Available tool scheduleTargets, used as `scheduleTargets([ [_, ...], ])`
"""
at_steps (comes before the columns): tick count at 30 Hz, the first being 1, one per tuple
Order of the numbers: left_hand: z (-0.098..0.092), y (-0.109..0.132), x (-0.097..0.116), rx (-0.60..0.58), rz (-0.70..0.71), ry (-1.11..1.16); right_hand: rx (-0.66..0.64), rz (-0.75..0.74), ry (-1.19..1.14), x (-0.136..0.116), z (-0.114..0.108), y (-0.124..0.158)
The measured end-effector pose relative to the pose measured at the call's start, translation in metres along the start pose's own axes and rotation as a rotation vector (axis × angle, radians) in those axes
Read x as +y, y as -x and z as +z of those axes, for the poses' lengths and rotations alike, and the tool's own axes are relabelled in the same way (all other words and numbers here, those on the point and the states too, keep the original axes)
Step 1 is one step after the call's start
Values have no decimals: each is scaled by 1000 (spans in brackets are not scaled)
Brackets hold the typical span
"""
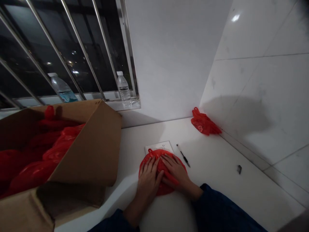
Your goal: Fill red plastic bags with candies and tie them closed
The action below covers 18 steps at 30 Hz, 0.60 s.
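Note:
A red plastic bag [166,190] lies on the white table, rounded in outline, with a small loop of plastic at its far edge. What is inside it cannot be made out. My left hand [149,175] rests on its left side, fingers stretched out and pointing away from me. On the right side, my right hand [175,170] lies with fingers extended over the plastic. Both palms face down. Partly under the bag's far edge is a white booklet or sheet [159,146] with small print. A black-and-clear pen [183,155] lies just right of it.
An open cardboard box [106,138] with several red bags stands at left. Two plastic bottles, one upright [124,90] and one tilted [63,88], are by the barred window. Another red bag [205,123] lies by the wall. A small dark object [238,169] is at right.

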<state>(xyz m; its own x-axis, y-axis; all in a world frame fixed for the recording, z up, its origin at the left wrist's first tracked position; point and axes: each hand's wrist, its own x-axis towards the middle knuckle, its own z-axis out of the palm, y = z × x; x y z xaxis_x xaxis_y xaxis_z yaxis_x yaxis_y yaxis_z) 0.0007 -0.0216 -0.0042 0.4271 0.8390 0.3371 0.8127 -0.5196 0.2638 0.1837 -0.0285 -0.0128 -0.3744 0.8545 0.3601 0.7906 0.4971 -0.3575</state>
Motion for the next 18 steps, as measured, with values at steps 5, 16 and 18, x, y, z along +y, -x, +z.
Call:
scheduleTargets([
  [5,4,1,-2,58,25,-46,27,-6,21,2,3,2],
  [16,-1,1,-1,3,7,3,77,-33,31,4,5,3],
  [18,-2,1,0,-14,-3,27,97,-42,29,4,6,4],
])
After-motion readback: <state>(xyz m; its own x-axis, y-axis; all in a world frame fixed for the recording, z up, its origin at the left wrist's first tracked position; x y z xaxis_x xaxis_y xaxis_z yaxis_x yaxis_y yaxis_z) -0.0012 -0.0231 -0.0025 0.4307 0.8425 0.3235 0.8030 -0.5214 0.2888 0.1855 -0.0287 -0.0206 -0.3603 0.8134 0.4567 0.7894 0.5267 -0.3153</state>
